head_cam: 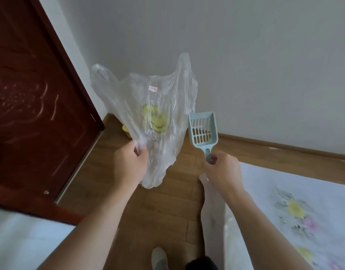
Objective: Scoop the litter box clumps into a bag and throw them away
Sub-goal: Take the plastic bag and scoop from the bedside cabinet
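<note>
My left hand [130, 164] pinches a clear plastic bag [148, 114] with a yellow smiley print and a small red-edged sticker; its handles stick up and it hangs in the air in front of the wall. My right hand [222, 168] grips the handle of a light blue slotted litter scoop [203, 129], held upright just right of the bag. The scoop's tray looks empty. No litter box shows in this view.
A dark red wooden door [35, 106] stands on the left. A yellow object [125, 131] sits on the wood floor [167, 207] behind the bag, in the corner. A bed with a white floral sheet [296, 211] fills the right. My shoe [159, 258] is below.
</note>
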`<action>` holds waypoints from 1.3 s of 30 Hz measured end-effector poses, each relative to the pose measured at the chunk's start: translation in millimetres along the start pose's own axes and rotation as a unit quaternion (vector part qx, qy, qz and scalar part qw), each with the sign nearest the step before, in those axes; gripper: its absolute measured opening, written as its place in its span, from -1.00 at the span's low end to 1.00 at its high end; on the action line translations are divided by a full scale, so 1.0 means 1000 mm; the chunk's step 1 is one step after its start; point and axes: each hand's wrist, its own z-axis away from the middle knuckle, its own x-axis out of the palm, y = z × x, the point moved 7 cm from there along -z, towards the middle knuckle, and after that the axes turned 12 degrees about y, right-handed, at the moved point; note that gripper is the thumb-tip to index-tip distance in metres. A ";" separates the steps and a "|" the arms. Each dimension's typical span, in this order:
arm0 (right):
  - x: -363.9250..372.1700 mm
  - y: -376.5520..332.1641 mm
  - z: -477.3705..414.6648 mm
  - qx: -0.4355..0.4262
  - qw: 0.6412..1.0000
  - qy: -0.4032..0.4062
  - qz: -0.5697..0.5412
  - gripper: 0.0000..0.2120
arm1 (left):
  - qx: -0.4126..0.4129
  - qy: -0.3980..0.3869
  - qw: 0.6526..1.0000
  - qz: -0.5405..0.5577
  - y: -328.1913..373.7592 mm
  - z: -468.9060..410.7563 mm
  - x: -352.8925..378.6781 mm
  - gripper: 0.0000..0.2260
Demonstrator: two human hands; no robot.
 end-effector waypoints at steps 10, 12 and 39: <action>0.082 -0.069 -0.117 -0.022 0.999 -0.036 0.021 -0.88 | -0.051 0.026 0.998 -0.029 -0.055 -0.119 0.048 -0.67; 0.101 -0.080 -0.149 -0.032 0.998 -0.047 0.010 -0.88 | -0.066 0.029 0.997 -0.034 -0.064 -0.144 0.065 -0.68; 0.318 -0.235 -0.445 -0.075 0.987 -0.135 0.050 -0.84 | -0.116 0.051 0.990 -0.059 -0.196 -0.432 0.232 -0.66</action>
